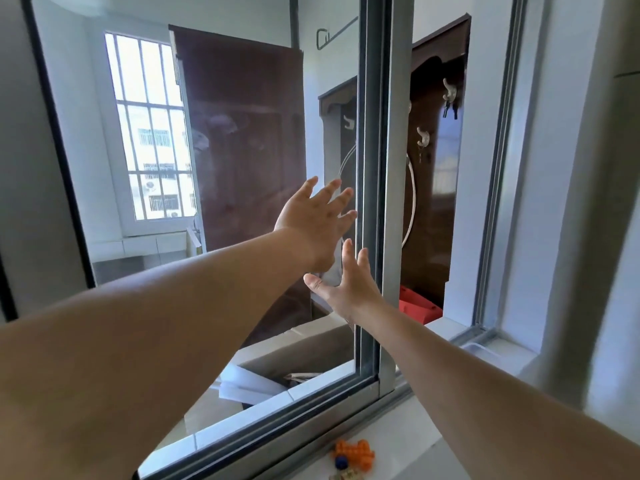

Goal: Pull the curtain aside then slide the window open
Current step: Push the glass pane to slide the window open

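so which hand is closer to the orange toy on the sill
Right. The right hand is low on the glass, above the orange toy; the left hand presses the pane higher up, farther away.

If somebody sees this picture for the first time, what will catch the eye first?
Two bare arms reach in from below, with the left hand and right hand spread open on the window pane, beside its grey frame at centre. An orange toy lies on the sill at the bottom.

1. Left hand (313, 216): bare, no glove, ring or watch visible.
2. Right hand (349, 284): bare, no glove, ring or watch visible.
3. Both forearms: uncovered from the lower frame edge to the wrists; no sleeve in view.
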A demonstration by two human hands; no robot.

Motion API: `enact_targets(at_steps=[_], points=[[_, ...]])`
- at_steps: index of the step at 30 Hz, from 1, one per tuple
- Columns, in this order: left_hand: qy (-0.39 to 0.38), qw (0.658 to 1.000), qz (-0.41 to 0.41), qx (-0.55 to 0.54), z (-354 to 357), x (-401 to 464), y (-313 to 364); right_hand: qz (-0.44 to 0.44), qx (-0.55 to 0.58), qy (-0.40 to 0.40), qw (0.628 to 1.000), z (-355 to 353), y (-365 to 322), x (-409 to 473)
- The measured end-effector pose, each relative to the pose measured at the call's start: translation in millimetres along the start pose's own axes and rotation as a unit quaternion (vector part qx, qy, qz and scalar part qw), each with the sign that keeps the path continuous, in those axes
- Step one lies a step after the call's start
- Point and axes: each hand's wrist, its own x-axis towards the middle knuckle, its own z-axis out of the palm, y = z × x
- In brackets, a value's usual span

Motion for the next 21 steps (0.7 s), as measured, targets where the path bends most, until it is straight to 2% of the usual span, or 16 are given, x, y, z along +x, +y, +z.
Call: enact_targets(at_steps=[6, 13, 21], points=[[0.010, 1.000, 0.012, -0.008, 0.2, -15.2, 1.7, -0.018, 0.002, -0.003, 1.000, -2.0, -16.0, -11.5], [0.006, 0.999, 0.018, -0.034, -14.4, -28.5, 4.7, -0.059, 0.063, -0.003, 0.996, -3.1, -30.9, -23.8], [0.010, 0.991, -0.020, -0.130, -32.7, -53.1, 3.5, -0.087, 0.034, 0.039, 0.995, -20.6, -35.7, -54.0]])
